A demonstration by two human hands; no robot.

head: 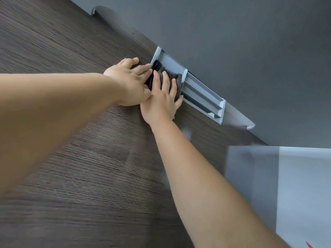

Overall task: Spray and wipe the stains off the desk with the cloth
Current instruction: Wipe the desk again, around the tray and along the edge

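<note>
A dark grey cloth (176, 77) lies bunched at the far edge of the dark wood-grain desk (75, 167), partly over a grey cable tray (202, 94) set into the desk. My right hand (161, 102) presses flat on the cloth with straight, spread fingers. My left hand (130, 81) lies flat beside it, its fingertips touching the cloth's left edge. Most of the cloth is hidden under my hands. No spray bottle is in view.
A dark grey partition wall (232, 33) runs along the desk's far edge. A light grey panel or box (286, 185) stands at the lower right. A rounded grey cut-out (102, 12) sits at the desk's far left edge.
</note>
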